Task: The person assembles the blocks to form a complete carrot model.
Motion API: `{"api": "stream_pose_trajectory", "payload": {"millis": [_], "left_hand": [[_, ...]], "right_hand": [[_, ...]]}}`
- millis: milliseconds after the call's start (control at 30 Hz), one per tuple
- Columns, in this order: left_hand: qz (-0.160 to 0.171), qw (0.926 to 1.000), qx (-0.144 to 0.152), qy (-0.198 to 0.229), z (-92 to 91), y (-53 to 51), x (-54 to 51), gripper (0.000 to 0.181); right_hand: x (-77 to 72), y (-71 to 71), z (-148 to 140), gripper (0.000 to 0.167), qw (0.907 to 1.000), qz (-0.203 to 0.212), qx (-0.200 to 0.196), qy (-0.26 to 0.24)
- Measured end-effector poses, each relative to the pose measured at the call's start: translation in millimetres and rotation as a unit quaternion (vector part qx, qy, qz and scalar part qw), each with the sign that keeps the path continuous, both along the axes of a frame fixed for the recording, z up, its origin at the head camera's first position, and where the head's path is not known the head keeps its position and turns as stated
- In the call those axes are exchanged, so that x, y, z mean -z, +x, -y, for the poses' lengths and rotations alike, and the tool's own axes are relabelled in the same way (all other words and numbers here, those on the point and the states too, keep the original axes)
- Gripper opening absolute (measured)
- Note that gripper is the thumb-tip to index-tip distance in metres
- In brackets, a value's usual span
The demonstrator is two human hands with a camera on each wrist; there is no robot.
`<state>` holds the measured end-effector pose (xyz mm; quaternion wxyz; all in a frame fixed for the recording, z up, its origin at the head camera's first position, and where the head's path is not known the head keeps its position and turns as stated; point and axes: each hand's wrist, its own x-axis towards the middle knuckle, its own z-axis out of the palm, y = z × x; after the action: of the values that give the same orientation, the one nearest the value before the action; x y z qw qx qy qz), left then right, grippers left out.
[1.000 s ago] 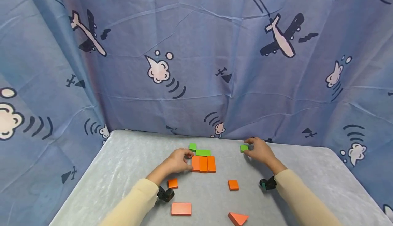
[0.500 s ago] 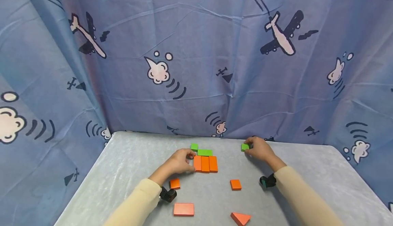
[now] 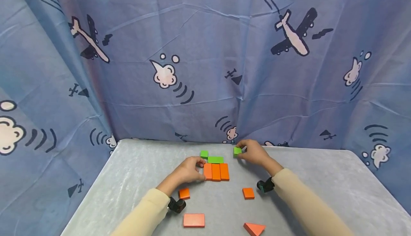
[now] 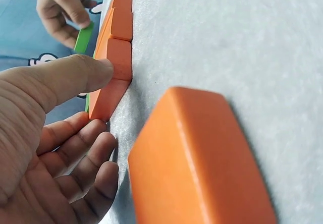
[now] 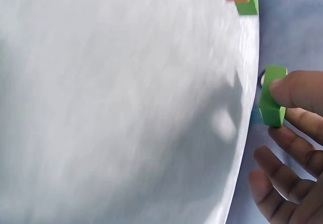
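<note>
Three orange blocks [image 3: 216, 172] stand side by side in the head view, with a long green block [image 3: 215, 159] along their far side and a small green block [image 3: 204, 154] at its left. The left hand [image 3: 188, 170] pinches the leftmost orange block at its near and far ends; in the left wrist view its thumb presses that block [image 4: 120, 57]. Between thumb and fingers, the right hand [image 3: 254, 152] grips another small green block [image 3: 237, 152], right of the long green one. The right wrist view shows this green block [image 5: 273, 95] under the thumb.
Two orange squares [image 3: 184, 193] [image 3: 248, 193] lie nearer on the table [image 3: 144, 164], one close to the left wrist. A salmon rectangle [image 3: 194, 220] and a salmon triangle [image 3: 254, 228] lie at the front. A patterned curtain [image 3: 199, 50] hangs behind.
The right hand has moved left with its green block, nearer the grouped blocks. The left hand keeps its hold on the leftmost orange block. The head view has shifted slightly.
</note>
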<state>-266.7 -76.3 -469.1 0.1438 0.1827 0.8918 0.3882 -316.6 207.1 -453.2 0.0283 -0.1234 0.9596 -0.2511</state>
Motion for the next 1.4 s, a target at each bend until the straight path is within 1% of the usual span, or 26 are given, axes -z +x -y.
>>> {"api": "stream_pose_trajectory", "payload": {"millis": [233,400,567,867,1133,1400], "left_hand": [[0.005,0.9999,-0.007,-0.006,-1.9,0.5,-1.3,0.051],[0.003,0.9999,-0.006,-0.009,-2.3,0.0,-1.3,0.051],[0.004,0.9999,-0.008,-0.007,-2.1,-0.1,-0.7,0.051],[0.002,1.0,-0.005,-0.007,-1.8,0.3,-0.1,0.051],[0.001,0.9999,-0.006,-0.009,-1.6,1.7,-0.4,0.052],[0.002,0.9999,-0.009,-0.007,-1.0,0.5,0.3,0.052]], "right_hand": [[2.1,-5.8,19.1,0.032,0.9997,0.003,-0.022,-0.01],[5.5,-8.9,28.1,0.03,0.9992,0.012,-0.038,0.003],[8.3,-9.5,33.4,0.029,0.999,0.019,-0.036,0.018],[9.9,-10.6,37.7,0.029,0.9989,0.01,-0.038,0.025],[10.9,-10.7,40.2,0.03,0.9985,0.019,-0.041,0.031],[8.6,-13.4,42.0,0.031,0.9984,0.032,-0.029,0.037]]}}
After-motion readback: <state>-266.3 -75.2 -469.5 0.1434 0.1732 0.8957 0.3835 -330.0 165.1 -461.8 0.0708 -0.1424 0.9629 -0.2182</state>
